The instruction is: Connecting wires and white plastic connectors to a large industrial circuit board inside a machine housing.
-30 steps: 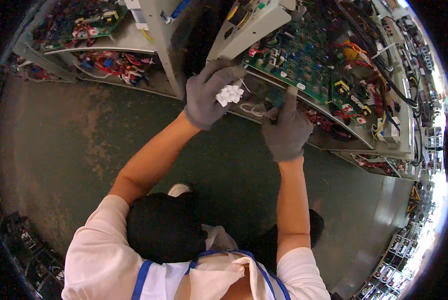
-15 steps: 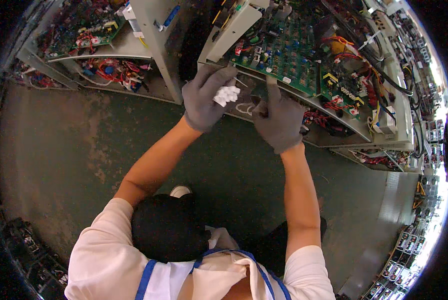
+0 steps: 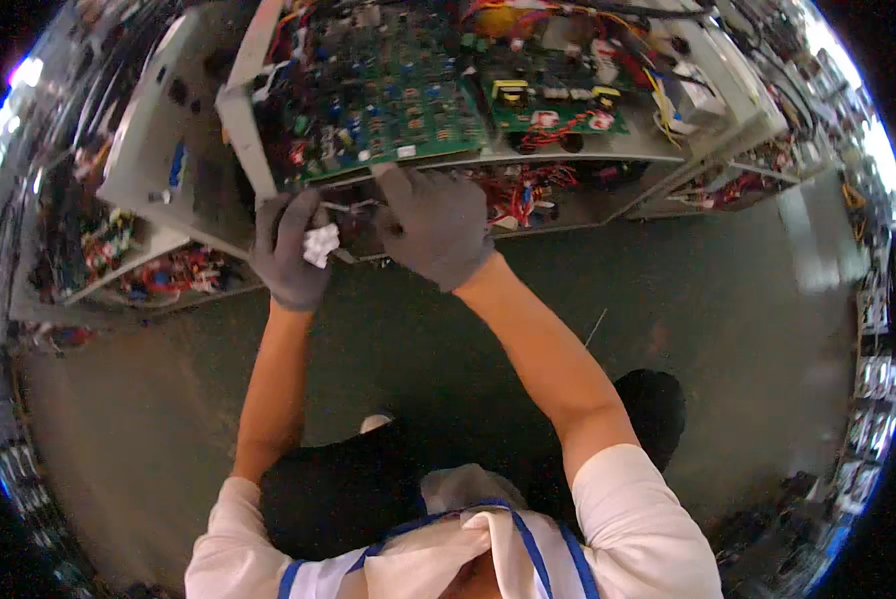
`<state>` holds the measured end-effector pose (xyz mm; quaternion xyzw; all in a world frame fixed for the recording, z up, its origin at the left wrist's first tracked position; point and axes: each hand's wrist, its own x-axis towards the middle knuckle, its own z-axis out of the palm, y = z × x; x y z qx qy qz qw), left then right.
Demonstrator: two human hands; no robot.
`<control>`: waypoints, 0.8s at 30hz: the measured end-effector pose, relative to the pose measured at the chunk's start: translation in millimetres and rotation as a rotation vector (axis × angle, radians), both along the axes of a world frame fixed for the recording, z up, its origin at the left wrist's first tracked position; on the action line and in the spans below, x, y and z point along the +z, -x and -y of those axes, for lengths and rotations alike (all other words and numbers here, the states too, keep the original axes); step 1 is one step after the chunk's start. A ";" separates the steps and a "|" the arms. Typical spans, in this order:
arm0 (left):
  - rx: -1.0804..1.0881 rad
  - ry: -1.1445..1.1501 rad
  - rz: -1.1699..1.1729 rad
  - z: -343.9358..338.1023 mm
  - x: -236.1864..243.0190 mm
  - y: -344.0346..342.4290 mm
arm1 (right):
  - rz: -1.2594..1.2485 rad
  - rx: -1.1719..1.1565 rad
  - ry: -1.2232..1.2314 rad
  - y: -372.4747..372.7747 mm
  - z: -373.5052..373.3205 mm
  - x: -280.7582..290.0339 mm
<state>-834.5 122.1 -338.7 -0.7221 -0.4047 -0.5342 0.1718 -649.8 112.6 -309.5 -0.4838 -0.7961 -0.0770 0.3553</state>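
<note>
In the head view, my left hand (image 3: 290, 262), in a grey glove, is closed round a small cluster of white plastic pieces (image 3: 320, 246) whose exact kind is unclear. It is just below the front left corner of a green circuit board (image 3: 408, 112). Beside it, my gloved right hand (image 3: 436, 224) has its index finger stretched up to the board's front edge, near a small white fitting. The right thumb is apart from that finger, and the other fingers curl partly out of sight. A pale thin strand or rod (image 3: 350, 206) shows between the hands.
Under the board, the metal cabinet (image 3: 628, 165) holds red wiring (image 3: 523, 196). A second board with yellow parts (image 3: 558, 95) sits to the right. Another open cabinet (image 3: 183, 245) stands at the left. A grey panel edge (image 3: 246, 140) rises beside my left hand.
The view has swung, so the cabinet and both hands appear further left. Both hands stay by the board's front edge, and the left still holds the white pieces.
</note>
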 end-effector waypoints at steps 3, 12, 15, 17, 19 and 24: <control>0.028 0.080 0.019 3.9 -7.3 5.9 | -0.055 -0.049 -0.035 7.5 2.0 -2.0; -0.048 -0.089 -0.291 0.2 -4.3 3.2 | -0.150 -0.056 -0.077 6.9 2.2 -20.1; -0.047 -0.061 -0.361 0.8 -3.8 17.8 | -0.221 -0.055 -0.033 18.4 8.7 -26.3; 0.022 -0.049 -0.521 -0.5 5.5 27.5 | -0.298 -0.064 -0.030 19.6 11.6 -20.8; 0.005 -0.081 -0.628 -1.6 9.4 23.1 | -0.399 0.056 0.269 9.0 17.0 -18.7; 0.020 0.007 -0.732 -9.2 7.6 19.1 | -0.385 0.118 0.391 -13.3 23.6 -8.5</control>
